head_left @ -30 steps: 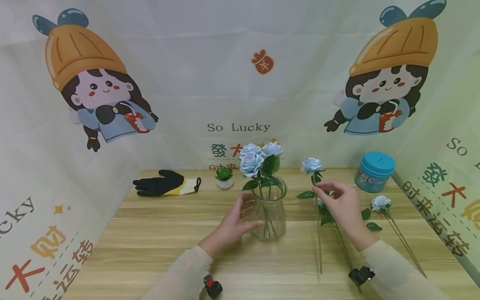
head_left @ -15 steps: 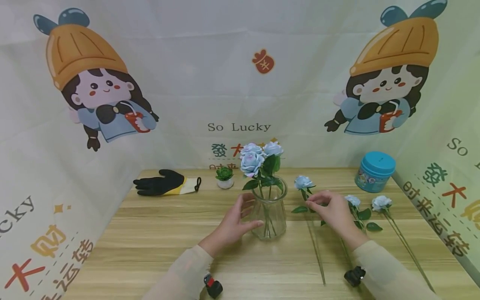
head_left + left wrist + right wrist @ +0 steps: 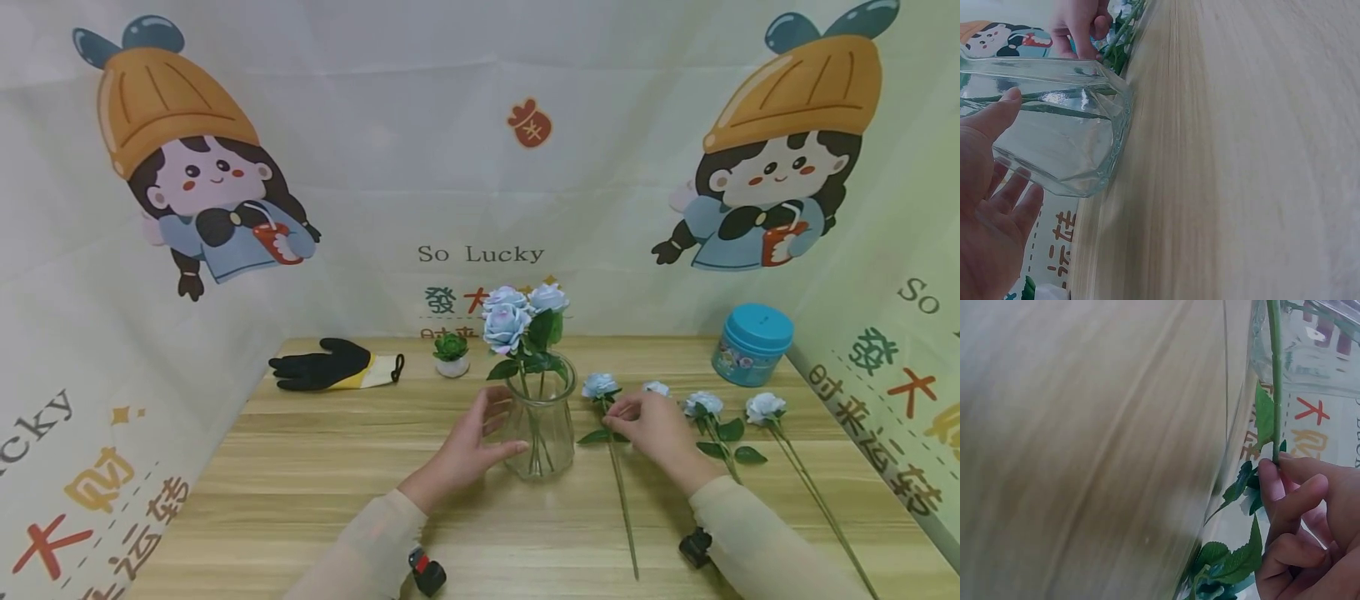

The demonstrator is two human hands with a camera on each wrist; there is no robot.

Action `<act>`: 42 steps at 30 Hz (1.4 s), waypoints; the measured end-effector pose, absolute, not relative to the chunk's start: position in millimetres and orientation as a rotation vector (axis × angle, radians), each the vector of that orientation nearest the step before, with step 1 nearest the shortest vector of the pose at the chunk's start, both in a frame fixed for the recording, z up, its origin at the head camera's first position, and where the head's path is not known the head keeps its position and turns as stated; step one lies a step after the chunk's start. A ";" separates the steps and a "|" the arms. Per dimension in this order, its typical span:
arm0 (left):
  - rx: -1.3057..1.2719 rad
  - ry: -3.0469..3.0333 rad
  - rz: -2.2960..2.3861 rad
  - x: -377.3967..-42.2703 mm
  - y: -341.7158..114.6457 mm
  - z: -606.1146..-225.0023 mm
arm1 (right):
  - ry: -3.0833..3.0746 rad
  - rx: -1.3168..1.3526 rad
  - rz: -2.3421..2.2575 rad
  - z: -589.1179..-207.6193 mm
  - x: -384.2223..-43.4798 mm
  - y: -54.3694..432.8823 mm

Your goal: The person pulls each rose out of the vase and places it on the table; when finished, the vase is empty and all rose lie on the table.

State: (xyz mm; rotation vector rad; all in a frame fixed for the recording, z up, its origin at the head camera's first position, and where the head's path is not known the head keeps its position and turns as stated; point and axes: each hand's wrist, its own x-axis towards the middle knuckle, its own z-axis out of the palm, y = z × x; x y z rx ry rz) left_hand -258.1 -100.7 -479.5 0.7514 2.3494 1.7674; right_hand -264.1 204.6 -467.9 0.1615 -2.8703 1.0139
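Note:
A clear glass vase [image 3: 557, 446] stands at mid-table with several pale blue artificial roses [image 3: 506, 327] in it, their stems visible through the glass. My left hand [image 3: 477, 442] holds the vase from its left side, thumb in front and fingers curved around behind; the left wrist view shows the thumb against the glass [image 3: 1079, 147]. To the right of the vase, my right hand [image 3: 654, 432] pinches a single blue rose [image 3: 599, 386] by its stem just under the bloom. The green stem [image 3: 1276, 394] runs from thumb and fingertip toward the near side of the table.
Three more blue roses lie to the right, including one at the far right [image 3: 765, 408]. A blue lidded tub [image 3: 752, 346] sits in the back right corner. A black work glove [image 3: 322, 367] and a small potted succulent [image 3: 450, 354] are at the back left.
My right hand has moved left and lower with the pinched rose, bringing it closer to the vase and away from the other roses. The left hand stays at the vase.

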 end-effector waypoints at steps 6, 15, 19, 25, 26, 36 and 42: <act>0.746 2.345 1.776 -258.6 -100.1 -480.4 | -2.942 0.174 0.912 -471.5 -268.4 200.8; 0.764 2.348 1.771 -259.8 -101.0 -482.6 | -3.007 0.169 0.875 -470.3 -268.5 200.1; 0.756 2.354 1.765 -259.1 -100.8 -481.8 | -3.020 0.156 0.867 -461.2 -266.0 201.6; 0.755 2.355 1.774 -258.4 -100.3 -481.6 | -2.966 0.215 0.921 -443.9 -259.9 202.3; 0.756 2.354 1.776 -258.5 -100.3 -481.4 | -2.949 0.235 0.979 -442.3 -258.7 201.6; 0.788 2.344 1.774 -259.9 -96.7 -482.1 | -2.684 0.561 1.390 -435.5 -240.0 190.0; 0.750 2.369 1.750 -258.7 -98.8 -481.1 | -2.610 0.604 1.520 -445.2 -239.7 169.4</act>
